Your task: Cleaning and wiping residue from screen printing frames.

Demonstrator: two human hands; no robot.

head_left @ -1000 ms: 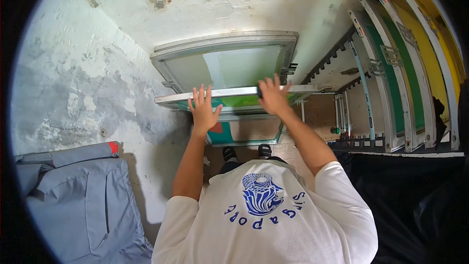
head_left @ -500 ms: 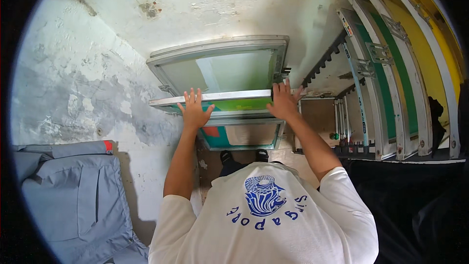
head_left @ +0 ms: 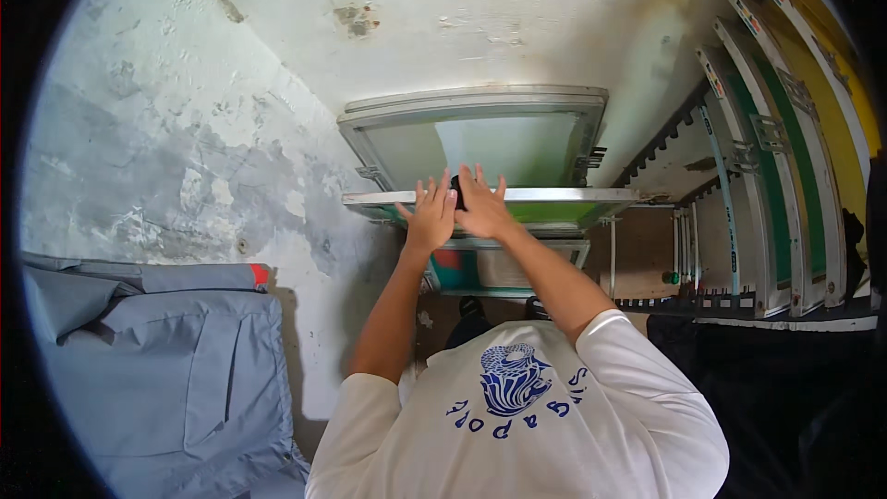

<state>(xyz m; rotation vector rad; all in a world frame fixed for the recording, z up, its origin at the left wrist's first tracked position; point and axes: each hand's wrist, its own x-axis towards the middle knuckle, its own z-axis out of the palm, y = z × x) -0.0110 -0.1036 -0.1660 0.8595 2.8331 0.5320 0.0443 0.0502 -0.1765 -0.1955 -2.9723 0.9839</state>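
Note:
A silkscreen-like metal frame (head_left: 554,195) with green mesh stands on edge before me, its silvery top bar running across. My left hand (head_left: 431,220) rests at this bar, fingers stretched and spread. Close against it, my right hand (head_left: 484,207) also has its fingers spread over the bar. Between the two hands, at the right thumb's side, shows a small black thing (head_left: 456,189); its kind, and whether it is held, I cannot make out. Similar frames (head_left: 499,134) lean on the wall behind, and a lower frame with teal and red mesh (head_left: 450,268) stands nearer me.
A grey jacket (head_left: 176,370) hangs at the left by the peeling wall (head_left: 212,120). At the right, several large frames (head_left: 776,166) stand upright in a black toothed rack (head_left: 661,152). Black cloth (head_left: 767,397) fills the lower right.
My hands were apart on the bar and have come together near its middle; the black thing has moved left with my right hand. The whole view has shifted.

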